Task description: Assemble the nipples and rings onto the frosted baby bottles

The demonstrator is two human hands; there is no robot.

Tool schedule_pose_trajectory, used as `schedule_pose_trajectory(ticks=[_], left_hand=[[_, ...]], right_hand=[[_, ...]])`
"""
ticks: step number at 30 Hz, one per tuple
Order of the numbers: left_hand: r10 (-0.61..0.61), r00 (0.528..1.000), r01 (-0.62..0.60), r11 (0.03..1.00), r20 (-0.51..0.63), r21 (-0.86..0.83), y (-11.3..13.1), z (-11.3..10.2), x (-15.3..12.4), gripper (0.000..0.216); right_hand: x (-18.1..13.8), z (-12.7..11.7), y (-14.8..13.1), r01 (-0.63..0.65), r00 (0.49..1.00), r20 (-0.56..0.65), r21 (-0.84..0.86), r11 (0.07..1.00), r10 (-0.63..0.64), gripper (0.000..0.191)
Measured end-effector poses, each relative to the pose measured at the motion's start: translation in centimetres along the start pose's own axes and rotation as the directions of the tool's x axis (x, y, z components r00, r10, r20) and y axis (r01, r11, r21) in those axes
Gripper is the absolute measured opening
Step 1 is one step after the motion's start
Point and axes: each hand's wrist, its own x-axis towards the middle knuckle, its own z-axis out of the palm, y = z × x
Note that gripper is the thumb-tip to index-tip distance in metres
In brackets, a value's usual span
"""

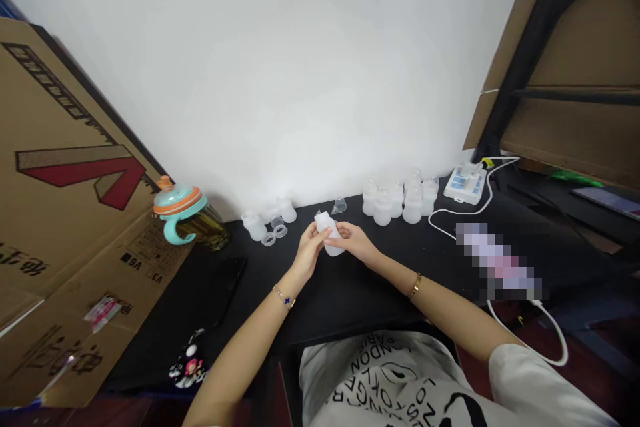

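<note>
A small milky-white plastic bottle (334, 248) is held tilted between my two hands just above the black table. My left hand (311, 247) is closed around its left side, with the thumb across the front. From the right, my right hand (353, 242) grips the same bottle with thumb and fingers. Just behind it lies a clear cap (340, 205). To the left stand two similar bottles, a nearer one (255, 228) and a farther one (287, 210), with clear rings (269, 239) in front. Several bottles with clear tops (383, 207) are grouped to the right.
A teal-and-orange lidded jug (186, 217) stands at the left beside a large cardboard box (75, 214). A dark phone (225, 290) with a beaded charm (189, 367) lies nearby. At the right are a power strip (465, 184), a white cable (445, 212) and a blurred-out object (497, 260).
</note>
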Motion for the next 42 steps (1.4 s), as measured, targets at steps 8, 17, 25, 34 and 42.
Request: schedule_pose_trajectory(ticks=[8,17,25,34,42], left_hand=[[0.012,0.998,-0.022,0.984,-0.058,-0.179,0.5,-0.6,0.7,0.042],[0.004,0.999,0.007,0.979,0.051,-0.205,0.6,0.0,0.2,0.054],[0.028,0.999,-0.028,1.000,0.042,-0.005,-0.4,-0.1,0.0,0.043],[0.059,0.998,-0.058,0.998,-0.017,0.031,-0.2,0.0,-0.3,0.036],[0.039,0.998,-0.037,0.998,-0.039,0.044,-0.5,-0.3,0.1,0.041]], right_hand=[[-0.6,-0.1,-1.8,-0.288,0.957,0.087,0.209,0.934,0.276,0.038],[-1.1,0.1,-2.5,-0.352,0.930,0.225,0.313,0.882,0.291,0.028],[-1.1,0.2,-2.2,-0.127,0.991,-0.010,0.153,0.980,0.130,0.030],[-1.2,0.3,-2.1,-0.176,0.983,-0.023,0.204,0.963,0.184,0.026],[-1.1,0.2,-2.1,-0.196,0.979,-0.010,0.205,0.959,0.202,0.026]])
